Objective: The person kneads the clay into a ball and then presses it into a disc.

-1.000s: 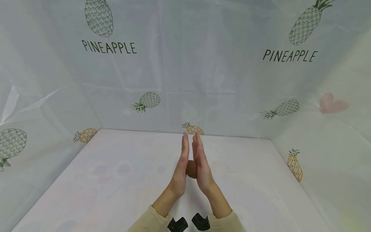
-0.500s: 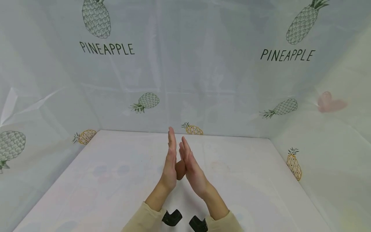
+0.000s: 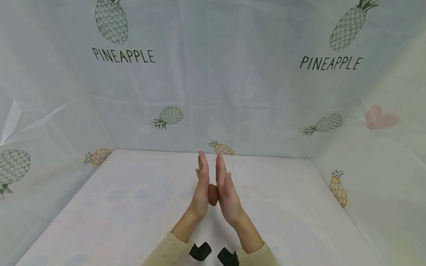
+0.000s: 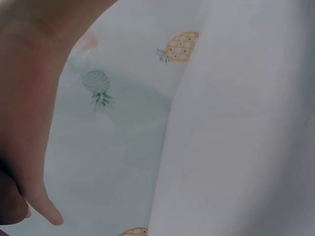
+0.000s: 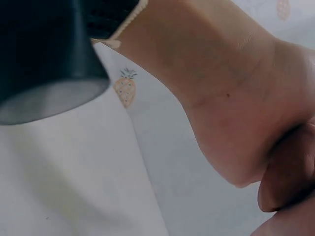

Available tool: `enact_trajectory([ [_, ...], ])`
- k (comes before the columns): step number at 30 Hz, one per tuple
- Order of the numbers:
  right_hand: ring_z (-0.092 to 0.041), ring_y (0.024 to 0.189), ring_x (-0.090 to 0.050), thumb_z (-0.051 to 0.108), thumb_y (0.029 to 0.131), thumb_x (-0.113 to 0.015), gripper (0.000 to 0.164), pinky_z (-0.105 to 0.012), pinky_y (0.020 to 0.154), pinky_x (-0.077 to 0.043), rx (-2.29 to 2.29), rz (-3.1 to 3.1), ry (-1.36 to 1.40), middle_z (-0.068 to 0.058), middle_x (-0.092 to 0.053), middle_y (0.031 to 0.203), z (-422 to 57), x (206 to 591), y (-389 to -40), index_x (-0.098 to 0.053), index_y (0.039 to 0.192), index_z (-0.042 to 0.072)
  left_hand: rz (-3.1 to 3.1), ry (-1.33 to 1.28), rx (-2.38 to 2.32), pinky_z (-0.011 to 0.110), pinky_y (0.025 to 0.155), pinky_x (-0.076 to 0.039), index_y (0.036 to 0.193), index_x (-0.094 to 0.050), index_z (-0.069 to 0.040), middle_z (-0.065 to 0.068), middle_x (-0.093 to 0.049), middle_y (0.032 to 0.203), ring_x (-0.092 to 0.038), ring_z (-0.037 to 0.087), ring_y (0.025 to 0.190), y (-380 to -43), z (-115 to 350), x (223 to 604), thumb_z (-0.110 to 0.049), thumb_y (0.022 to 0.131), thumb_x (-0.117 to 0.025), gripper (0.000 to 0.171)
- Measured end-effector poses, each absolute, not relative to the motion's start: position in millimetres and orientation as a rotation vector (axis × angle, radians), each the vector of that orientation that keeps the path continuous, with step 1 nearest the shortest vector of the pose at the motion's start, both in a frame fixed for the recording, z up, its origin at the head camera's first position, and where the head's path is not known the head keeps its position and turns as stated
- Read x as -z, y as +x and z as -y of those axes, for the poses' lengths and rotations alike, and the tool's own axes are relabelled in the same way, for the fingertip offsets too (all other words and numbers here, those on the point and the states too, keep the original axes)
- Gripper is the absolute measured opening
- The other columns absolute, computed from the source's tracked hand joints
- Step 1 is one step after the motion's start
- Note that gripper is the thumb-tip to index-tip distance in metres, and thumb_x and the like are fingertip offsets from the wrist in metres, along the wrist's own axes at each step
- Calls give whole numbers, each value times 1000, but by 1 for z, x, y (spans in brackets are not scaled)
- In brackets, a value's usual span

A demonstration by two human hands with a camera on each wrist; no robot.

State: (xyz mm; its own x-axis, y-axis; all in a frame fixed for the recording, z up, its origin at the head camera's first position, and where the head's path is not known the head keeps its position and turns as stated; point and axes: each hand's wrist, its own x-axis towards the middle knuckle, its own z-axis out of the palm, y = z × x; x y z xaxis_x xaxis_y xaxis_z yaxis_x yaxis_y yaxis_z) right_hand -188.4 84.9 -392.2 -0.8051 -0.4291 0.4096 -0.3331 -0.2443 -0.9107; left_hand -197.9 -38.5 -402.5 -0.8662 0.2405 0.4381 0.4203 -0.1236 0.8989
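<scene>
A small brown lump (image 3: 213, 194), like a ball of modelling clay, is pressed between my two palms above the white table. From the left, my left hand (image 3: 200, 190) touches it with straight, upward fingers. My right hand (image 3: 229, 194) presses from the other side, its fingers straight too. Fingertips of the two hands stand apart. In the left wrist view, part of the brown lump (image 4: 11, 201) shows beside the left hand (image 4: 29, 108). The right wrist view has the lump (image 5: 288, 172) against the heel of the right hand (image 5: 231, 123); much of its surface is hidden.
The white table (image 3: 149, 221) has faint coloured spots. A pale sheet (image 3: 213, 85) with printed pineapples hangs behind and at both sides. Black wrist-camera mounts (image 3: 200, 251) sit at the beige sleeves (image 3: 169, 249).
The hands slide against each other: half a second ago the left was further forward, now their fingertips are nearly level. The lump has shifted slightly right since then and looks narrower than a second ago.
</scene>
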Motion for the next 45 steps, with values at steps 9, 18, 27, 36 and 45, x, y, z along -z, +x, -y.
enact_trajectory([
  [9,-17,162,21,57,110,5,65,-61,124,20,2327,-1916,-962,15,18,176,-91,390,-193,15,169,33,1964,-891,2131,60,124,23,168,17,-29,-17,23,173,27,10,159,-189,27,402,-48,113,-3,62],
  [18,-15,163,15,59,110,0,65,-63,126,17,2394,-1956,-861,17,12,176,-100,391,-198,12,170,37,1897,-1055,2242,61,125,20,168,18,-27,-18,25,173,26,9,158,-185,24,399,-55,111,1,66],
  [27,-19,164,11,62,111,-3,64,-57,129,11,2427,-1875,-767,13,11,177,-96,398,-201,8,170,40,1740,-1067,2271,57,126,19,169,16,-22,-14,21,175,24,10,160,-183,26,393,-52,112,1,66],
  [36,-22,165,7,56,113,-4,63,-51,132,6,2369,-1807,-804,10,10,177,-86,401,-197,11,170,35,1784,-980,2134,61,126,17,170,12,-20,-12,17,176,20,12,162,-184,31,392,-47,112,-2,65],
  [45,-20,164,11,58,113,-5,65,-51,131,11,2354,-1784,-837,10,13,177,-80,398,-191,11,170,34,1907,-852,2029,58,123,24,168,18,-20,-10,25,174,28,13,159,-192,35,398,-46,113,-4,65],
])
